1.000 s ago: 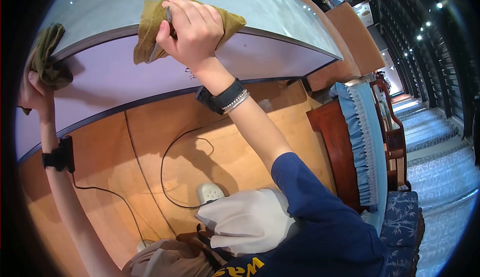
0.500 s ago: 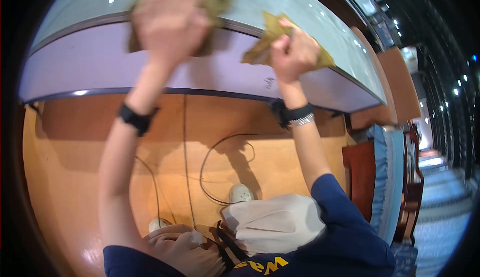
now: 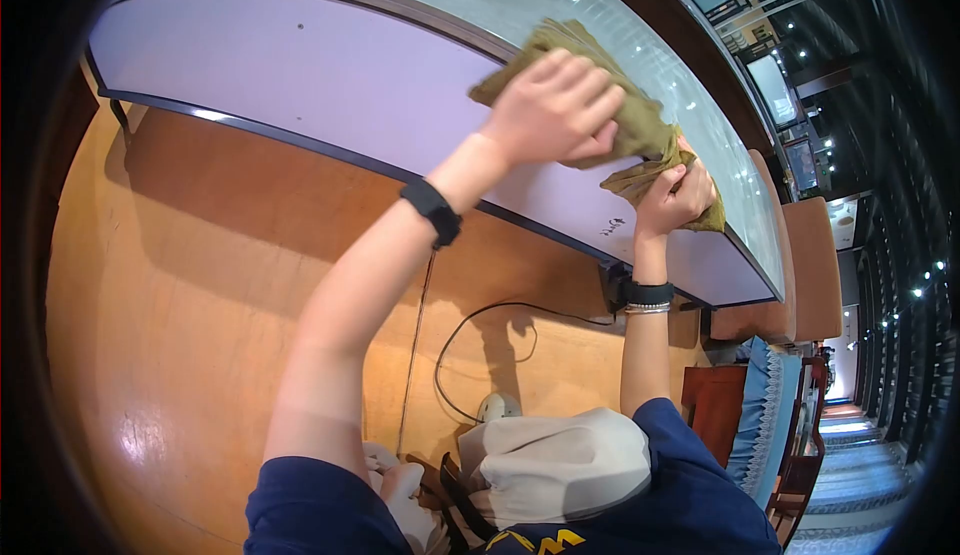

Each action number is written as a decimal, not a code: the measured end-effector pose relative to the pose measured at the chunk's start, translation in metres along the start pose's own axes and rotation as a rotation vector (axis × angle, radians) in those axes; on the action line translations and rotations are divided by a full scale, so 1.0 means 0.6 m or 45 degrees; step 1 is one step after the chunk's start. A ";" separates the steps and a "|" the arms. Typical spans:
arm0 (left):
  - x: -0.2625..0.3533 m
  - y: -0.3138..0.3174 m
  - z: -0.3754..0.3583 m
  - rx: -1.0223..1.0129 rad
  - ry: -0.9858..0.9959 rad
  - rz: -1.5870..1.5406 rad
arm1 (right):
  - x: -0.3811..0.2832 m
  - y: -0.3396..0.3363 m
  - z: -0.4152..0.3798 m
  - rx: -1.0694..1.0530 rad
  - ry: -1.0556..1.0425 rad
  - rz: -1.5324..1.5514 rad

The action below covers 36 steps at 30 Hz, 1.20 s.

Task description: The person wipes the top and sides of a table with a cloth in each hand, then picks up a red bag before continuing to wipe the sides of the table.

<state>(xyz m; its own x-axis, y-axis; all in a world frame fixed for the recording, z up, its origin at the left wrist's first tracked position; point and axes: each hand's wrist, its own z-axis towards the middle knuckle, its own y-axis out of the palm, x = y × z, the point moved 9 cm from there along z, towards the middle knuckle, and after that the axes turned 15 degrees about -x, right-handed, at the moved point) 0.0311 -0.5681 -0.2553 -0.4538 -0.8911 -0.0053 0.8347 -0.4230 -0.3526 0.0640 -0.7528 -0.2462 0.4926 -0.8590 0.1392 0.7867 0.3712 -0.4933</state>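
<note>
The left cloth and right cloth are gripped by the curled left hand and right hand, across the table's near edge, seemingly so both faces are covered.

Single head-worn view, looking forward and down from above the navy shirt at the bottom edge. Near range on left hand and right hand, upper frame; lilac panel crosses obliquely above floor. Field wide, curved, dark-rimmed.
</note>
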 end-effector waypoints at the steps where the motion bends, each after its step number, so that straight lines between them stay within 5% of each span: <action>1: -0.023 -0.010 -0.006 0.001 0.000 -0.002 | 0.000 -0.001 -0.001 0.013 -0.004 -0.005; 7: -0.167 -0.113 -0.054 0.066 -0.009 0.335 | -0.004 -0.003 -0.004 0.035 0.015 -0.081; 13: -0.205 -0.167 -0.060 0.046 -0.099 0.370 | -0.016 0.008 0.005 0.061 0.168 -0.095; 19: -0.220 -0.155 -0.072 0.193 -0.222 0.445 | -0.233 0.052 0.065 -0.115 -0.178 0.213; 23: -0.231 -0.155 -0.078 0.269 -0.161 0.488 | -0.252 0.069 0.055 -0.031 -0.315 0.191; 29: -0.250 -0.152 -0.086 0.277 -0.121 0.532 | -0.098 0.032 0.007 -0.027 -0.286 -0.001; 36: -0.245 -0.156 -0.076 0.250 -0.021 0.604 | 0.246 -0.060 -0.100 -0.178 -0.299 -0.402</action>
<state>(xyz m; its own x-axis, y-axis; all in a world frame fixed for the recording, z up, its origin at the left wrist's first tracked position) 0.0057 -0.3901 -0.2643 -0.0070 -0.9942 -0.1071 0.9912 0.0073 -0.1321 0.0858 -0.9140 -0.2592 0.3198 -0.8133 0.4860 0.8624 0.0373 -0.5049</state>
